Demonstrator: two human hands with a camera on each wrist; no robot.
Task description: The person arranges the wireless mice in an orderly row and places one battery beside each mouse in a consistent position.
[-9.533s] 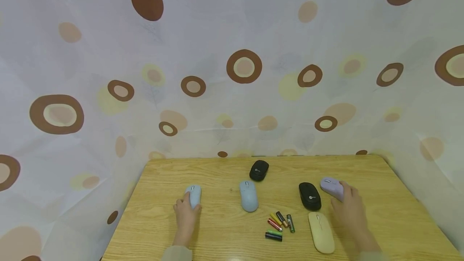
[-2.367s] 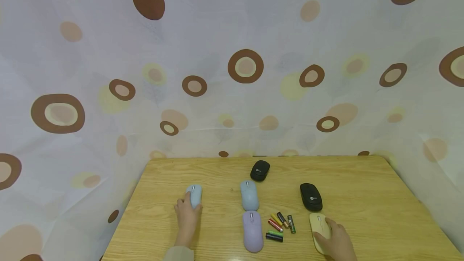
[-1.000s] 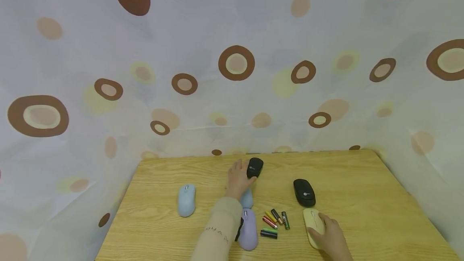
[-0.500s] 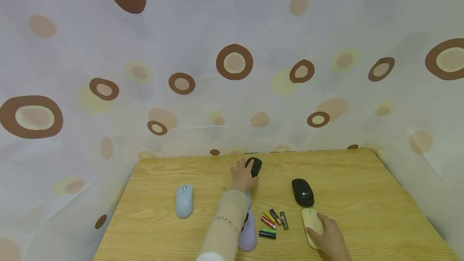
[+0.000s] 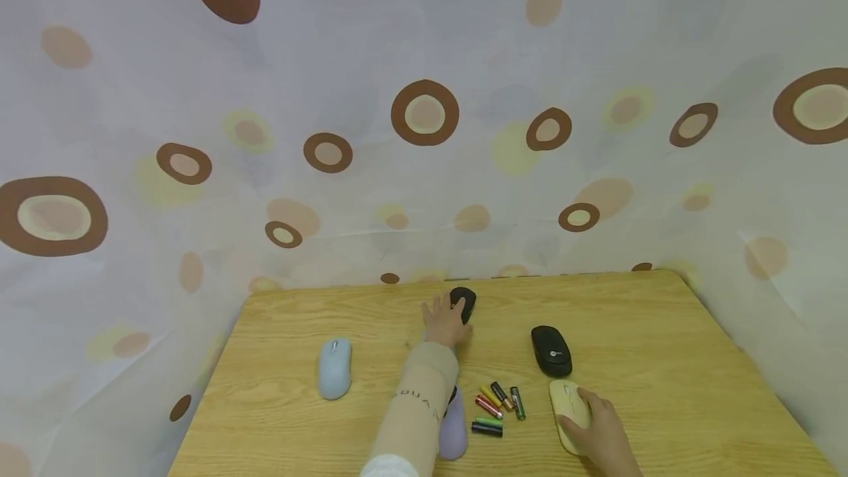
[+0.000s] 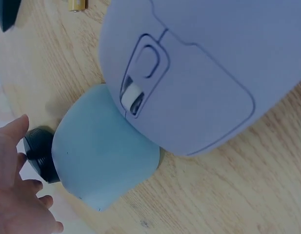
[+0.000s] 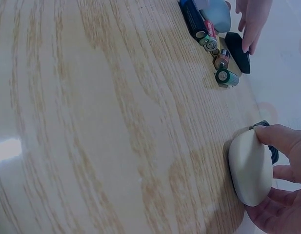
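Note:
My left hand [image 5: 445, 324] reaches over the table's middle to the black mouse [image 5: 467, 302] at the back. Its fingers are spread, and fingertips lie over that mouse. Beneath the left forearm, a light-blue mouse [image 6: 106, 146] and a purple mouse [image 6: 199, 83] touch end to end; the head view mostly hides the blue one. My right hand [image 5: 601, 429] holds the pale yellow mouse [image 5: 571, 414] on the table, thumb on one side and fingers on the other, as the right wrist view also shows.
Another black mouse [image 5: 552, 351] lies just behind the yellow one. A second light-blue mouse [image 5: 335, 368] sits alone at the left. Several loose batteries [image 5: 493, 407] lie between the purple and yellow mice. A spotted curtain [image 5: 371, 190] hangs behind the wooden table [image 5: 265, 418].
The purple mouse has moved from the right to the middle, against the blue one. My right hand now holds the yellow mouse. My left hand has left the left blue mouse for the back black one.

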